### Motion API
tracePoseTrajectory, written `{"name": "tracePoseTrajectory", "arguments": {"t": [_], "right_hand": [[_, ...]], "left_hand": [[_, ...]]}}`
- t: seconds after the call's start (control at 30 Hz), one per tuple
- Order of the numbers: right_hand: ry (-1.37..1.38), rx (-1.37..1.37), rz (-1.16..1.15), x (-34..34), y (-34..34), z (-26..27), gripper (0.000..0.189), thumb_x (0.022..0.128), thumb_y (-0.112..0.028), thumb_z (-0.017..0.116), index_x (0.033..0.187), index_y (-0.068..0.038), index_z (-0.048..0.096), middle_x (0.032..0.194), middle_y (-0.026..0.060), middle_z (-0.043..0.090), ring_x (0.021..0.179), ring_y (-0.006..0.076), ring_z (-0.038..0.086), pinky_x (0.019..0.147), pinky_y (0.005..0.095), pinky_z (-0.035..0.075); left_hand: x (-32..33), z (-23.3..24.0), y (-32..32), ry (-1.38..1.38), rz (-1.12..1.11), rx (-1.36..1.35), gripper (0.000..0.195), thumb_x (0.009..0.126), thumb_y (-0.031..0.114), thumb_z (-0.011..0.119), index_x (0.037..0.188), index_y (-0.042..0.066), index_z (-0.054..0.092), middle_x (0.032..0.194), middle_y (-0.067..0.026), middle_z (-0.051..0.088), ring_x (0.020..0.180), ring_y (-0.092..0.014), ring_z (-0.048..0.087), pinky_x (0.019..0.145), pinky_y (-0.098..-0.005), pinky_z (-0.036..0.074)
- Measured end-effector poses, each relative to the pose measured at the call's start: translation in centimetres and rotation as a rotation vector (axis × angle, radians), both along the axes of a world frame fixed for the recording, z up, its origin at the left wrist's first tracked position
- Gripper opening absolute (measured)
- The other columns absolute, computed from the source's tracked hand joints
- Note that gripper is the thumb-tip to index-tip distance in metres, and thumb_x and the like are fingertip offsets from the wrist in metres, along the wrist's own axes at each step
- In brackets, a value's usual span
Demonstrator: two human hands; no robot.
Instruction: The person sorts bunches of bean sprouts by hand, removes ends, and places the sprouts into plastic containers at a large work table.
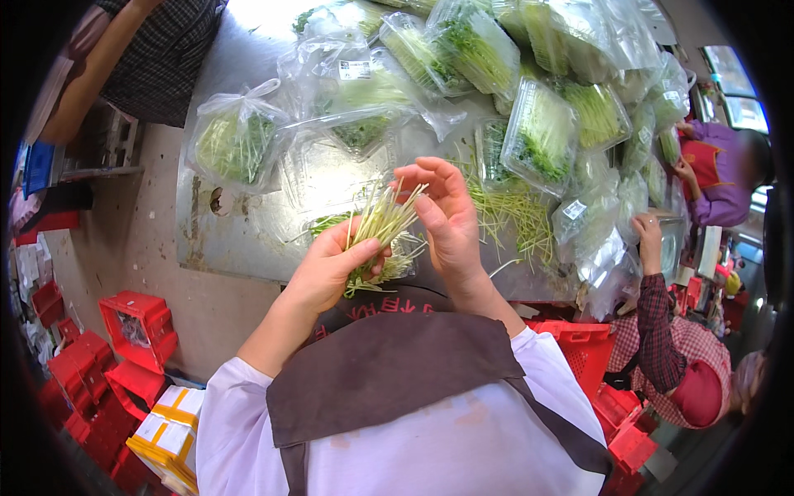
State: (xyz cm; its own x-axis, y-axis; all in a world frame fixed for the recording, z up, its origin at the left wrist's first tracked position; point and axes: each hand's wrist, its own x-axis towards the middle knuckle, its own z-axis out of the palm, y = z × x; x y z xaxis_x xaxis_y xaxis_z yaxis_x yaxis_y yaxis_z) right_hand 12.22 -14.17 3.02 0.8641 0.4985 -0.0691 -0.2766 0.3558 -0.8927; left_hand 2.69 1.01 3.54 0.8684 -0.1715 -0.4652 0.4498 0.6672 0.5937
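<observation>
A small bundle of pale sprouts (381,226) is gripped in my left hand (338,263), its thin stems fanning up and to the right. My right hand (450,217) is raised at the stems' upper ends, fingers curled apart; whether its thumb touches them is unclear. Beneath the bundle sits a clear plastic tray, mostly hidden, with more sprouts (406,254) in it. Beyond my hands lies an open clear plastic clamshell (310,167). Loose sprouts (518,217) are scattered on the metal table (239,239) to the right of my right hand.
Filled sprout clamshells (539,133) and bagged packs (586,211) are heaped at the back and right. A knotted bag of greens (236,142) stands at the left. Co-workers (667,353) are at the right and upper left. Red crates (139,328) and a foam box (167,428) sit on the floor.
</observation>
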Motion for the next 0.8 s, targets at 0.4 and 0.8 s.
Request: {"name": "tracePoseTrajectory", "arguments": {"t": [0.4, 0.8], "right_hand": [[-0.226, -0.254, 0.220, 1.5, -0.6, 0.5, 0.014, 0.082, -0.011, 0.065, 0.091, -0.004, 0.059, 0.092, 0.0026, 0.057, 0.087, 0.0119, 0.053, 0.078, 0.0262, 0.043], [-0.333, -0.232, 0.249, 1.7, -0.7, 1.4, 0.008, 0.078, -0.004, 0.061, 0.084, -0.002, 0.057, 0.090, 0.0046, 0.057, 0.087, 0.0134, 0.054, 0.080, 0.0272, 0.043]], "left_hand": [[0.0, 0.4, 0.7, 0.006, 0.003, -0.019, 0.023, 0.086, 0.009, 0.063, 0.107, 0.002, 0.055, 0.088, -0.0043, 0.063, 0.074, -0.012, 0.059, 0.063, -0.0250, 0.047], [-0.3, -0.3, 0.9, -0.005, -0.015, -0.191, 0.026, 0.083, 0.008, 0.065, 0.106, 0.001, 0.054, 0.088, -0.0069, 0.062, 0.073, -0.014, 0.061, 0.059, -0.0240, 0.048]]}}
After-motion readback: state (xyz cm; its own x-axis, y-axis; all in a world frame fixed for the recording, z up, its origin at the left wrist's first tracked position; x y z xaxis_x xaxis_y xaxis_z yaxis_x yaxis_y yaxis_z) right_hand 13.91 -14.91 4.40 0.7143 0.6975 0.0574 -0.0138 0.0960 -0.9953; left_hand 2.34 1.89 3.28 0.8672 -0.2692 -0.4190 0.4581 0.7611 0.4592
